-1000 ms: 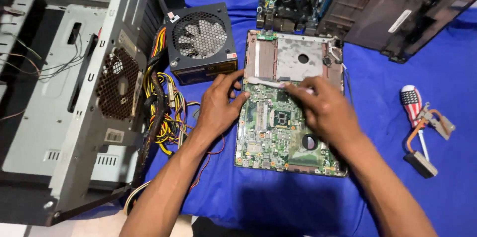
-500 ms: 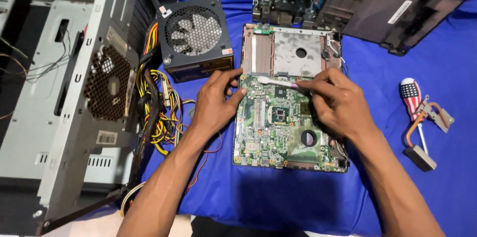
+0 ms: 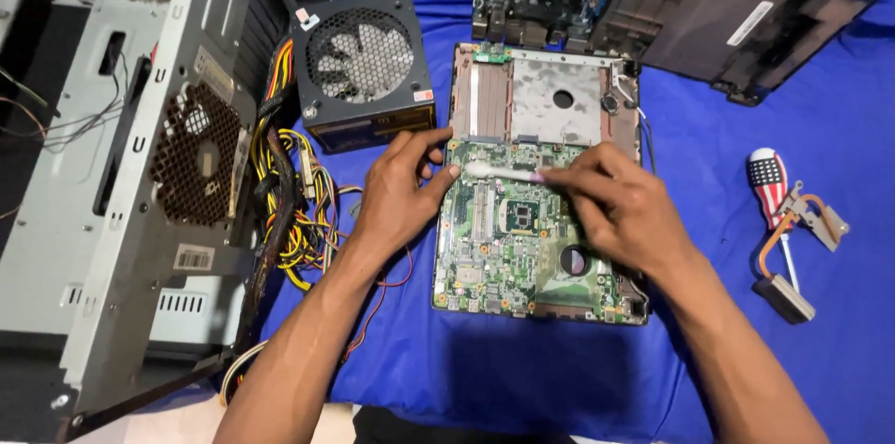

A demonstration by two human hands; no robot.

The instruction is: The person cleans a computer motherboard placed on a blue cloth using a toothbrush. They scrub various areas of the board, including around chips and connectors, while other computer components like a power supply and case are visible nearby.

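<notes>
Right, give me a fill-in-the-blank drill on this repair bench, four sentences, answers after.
1. The right hand holds a white ____ over the green laptop motherboard.
2. The left hand rests on the motherboard's ____ edge.
3. The cloth under the motherboard is ____.
4. The power supply shows a round ____ behind its grille.

Missing words: toothbrush; left; blue; fan

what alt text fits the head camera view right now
A person's right hand holds a toothbrush on a green laptop motherboard while the left hand steadies its edge. A power supply and open computer case sit left on blue cloth.
</notes>
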